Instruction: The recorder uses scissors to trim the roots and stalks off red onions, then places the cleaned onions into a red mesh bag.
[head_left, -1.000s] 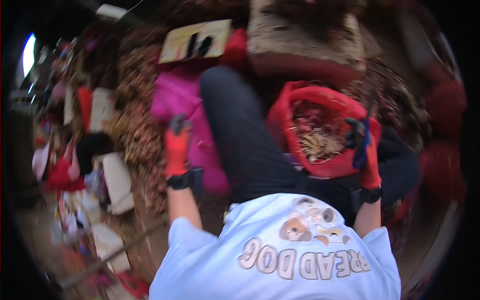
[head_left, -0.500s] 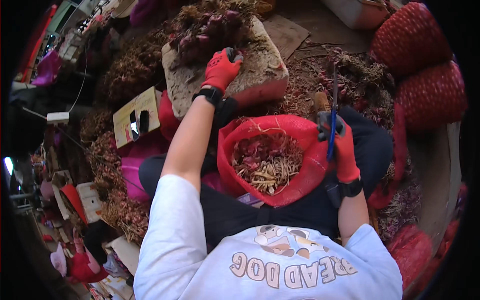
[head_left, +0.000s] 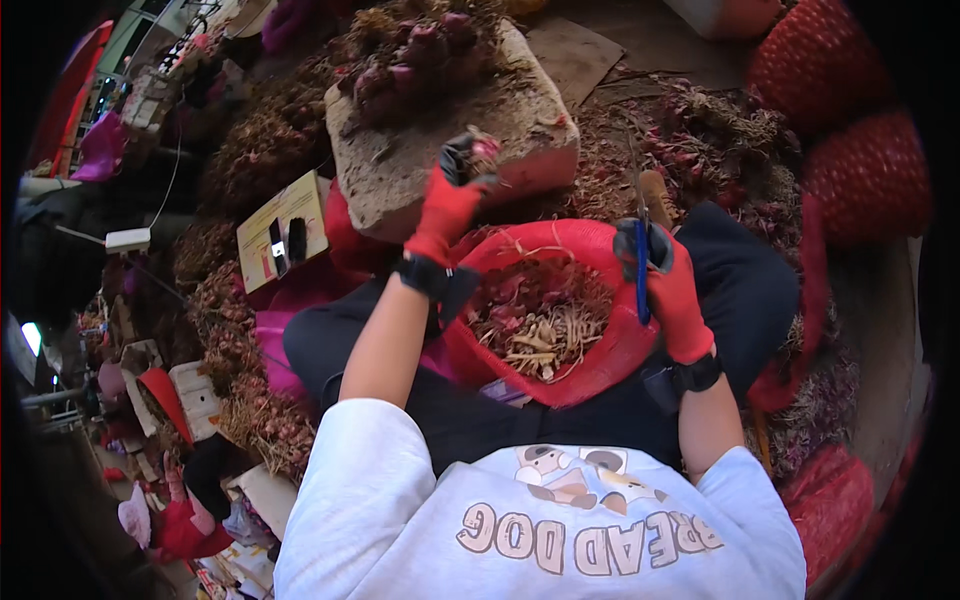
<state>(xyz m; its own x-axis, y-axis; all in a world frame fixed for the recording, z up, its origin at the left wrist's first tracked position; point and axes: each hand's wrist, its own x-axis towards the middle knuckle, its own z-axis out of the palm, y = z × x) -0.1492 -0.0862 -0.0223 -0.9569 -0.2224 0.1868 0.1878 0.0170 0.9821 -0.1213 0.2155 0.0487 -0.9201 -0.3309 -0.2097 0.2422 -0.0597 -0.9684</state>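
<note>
Pale rough block point(head_left: 415, 155) at twelve o'clock: red-gloved left hand point(head_left: 447, 200) grips purplish bulb point(head_left: 486, 147), pick-up apparently done, calling for approach to blue-handled metal scissors point(head_left: 642, 265) gripped by red-gloved right hand point(head_left: 675, 290), three o'clock.

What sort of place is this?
Probably a produce shed or packing area: reddish bulbs heaped on a pale block, packed red mesh sacks at the right, and an open red bag holding dry stalks.

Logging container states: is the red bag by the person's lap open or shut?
Open: the red bag has its mouth spread wide, pale dry stalks showing inside.
</note>
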